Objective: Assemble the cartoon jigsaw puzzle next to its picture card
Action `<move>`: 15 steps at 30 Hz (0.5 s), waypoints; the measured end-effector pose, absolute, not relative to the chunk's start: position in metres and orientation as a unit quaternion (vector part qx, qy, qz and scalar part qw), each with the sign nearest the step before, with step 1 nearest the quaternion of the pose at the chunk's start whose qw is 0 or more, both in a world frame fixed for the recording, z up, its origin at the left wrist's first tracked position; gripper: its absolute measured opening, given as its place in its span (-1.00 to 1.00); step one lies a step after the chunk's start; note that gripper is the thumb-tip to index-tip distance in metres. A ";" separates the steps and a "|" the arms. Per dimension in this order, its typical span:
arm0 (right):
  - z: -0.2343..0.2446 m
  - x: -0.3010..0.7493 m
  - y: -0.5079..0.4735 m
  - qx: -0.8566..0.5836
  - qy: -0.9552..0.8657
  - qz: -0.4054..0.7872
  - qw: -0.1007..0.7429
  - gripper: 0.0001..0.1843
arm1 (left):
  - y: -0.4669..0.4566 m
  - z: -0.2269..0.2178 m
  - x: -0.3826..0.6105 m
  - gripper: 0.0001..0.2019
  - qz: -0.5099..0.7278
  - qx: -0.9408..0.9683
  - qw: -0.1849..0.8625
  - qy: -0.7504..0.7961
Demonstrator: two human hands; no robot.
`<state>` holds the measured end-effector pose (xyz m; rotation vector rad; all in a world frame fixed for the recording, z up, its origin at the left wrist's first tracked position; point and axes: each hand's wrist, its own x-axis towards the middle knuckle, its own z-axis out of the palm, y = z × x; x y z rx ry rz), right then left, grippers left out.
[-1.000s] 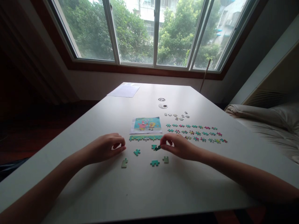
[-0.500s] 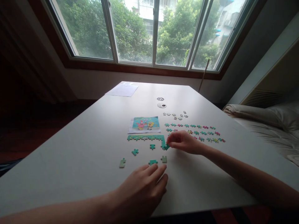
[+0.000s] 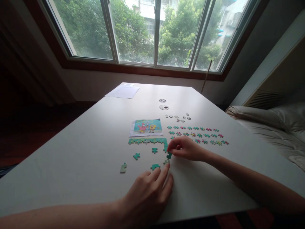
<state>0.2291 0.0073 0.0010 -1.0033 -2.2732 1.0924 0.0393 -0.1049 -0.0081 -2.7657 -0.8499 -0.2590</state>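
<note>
My right hand [image 3: 187,148] pinches a dark green jigsaw piece [image 3: 169,155] between thumb and fingertips, just below the short arm of the joined puzzle strip [image 3: 147,141]. That strip forms a corner, running left and down. With fingers stretched out, my left hand [image 3: 152,190] rests low over the table; one fingertip reaches a pale green piece [image 3: 166,162] and partly covers it. Near its knuckles lies a teal piece [image 3: 155,167]. Further loose pieces are a teal one [image 3: 154,150], another teal one [image 3: 136,156] and a pale one [image 3: 123,168].
A cartoon picture sheet [image 3: 147,127] lies behind the strip. Several rows of loose pieces [image 3: 200,135] spread to the right, with pale pieces [image 3: 176,117] farther back. Two round discs [image 3: 164,107] and paper sheets [image 3: 122,91] lie toward the table's far end.
My right hand has brought its piece slightly down and turned it. My left index finger has moved up onto the pale green piece, which was uncovered before.
</note>
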 end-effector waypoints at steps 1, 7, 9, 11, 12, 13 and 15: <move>0.002 0.228 0.007 -0.361 -0.822 0.388 0.210 -0.85 | -0.105 -0.008 0.039 -0.72 -0.086 -0.945 0.116 -0.292; 0.005 0.224 0.001 -0.358 -0.847 0.338 0.199 -0.84 | -0.105 -0.006 0.040 -0.73 -0.078 -0.947 0.100 -0.296; 0.005 0.223 0.000 -0.352 -0.857 0.319 0.201 -0.84 | -0.104 -0.006 0.040 -0.72 -0.079 -0.947 0.102 -0.295; 0.004 0.222 0.000 -0.338 -0.870 0.294 0.205 -0.84 | -0.103 -0.007 0.040 -0.71 -0.076 -0.946 0.104 -0.298; 0.003 0.222 0.000 -0.331 -0.876 0.281 0.209 -0.84 | -0.103 -0.007 0.040 -0.71 -0.074 -0.945 0.103 -0.301; 0.002 0.222 0.000 -0.323 -0.882 0.269 0.213 -0.84 | -0.103 -0.008 0.040 -0.72 -0.073 -0.944 0.101 -0.304; 0.001 0.222 -0.001 -0.309 -0.891 0.249 0.221 -0.84 | -0.103 -0.009 0.040 -0.73 -0.075 -0.944 0.095 -0.306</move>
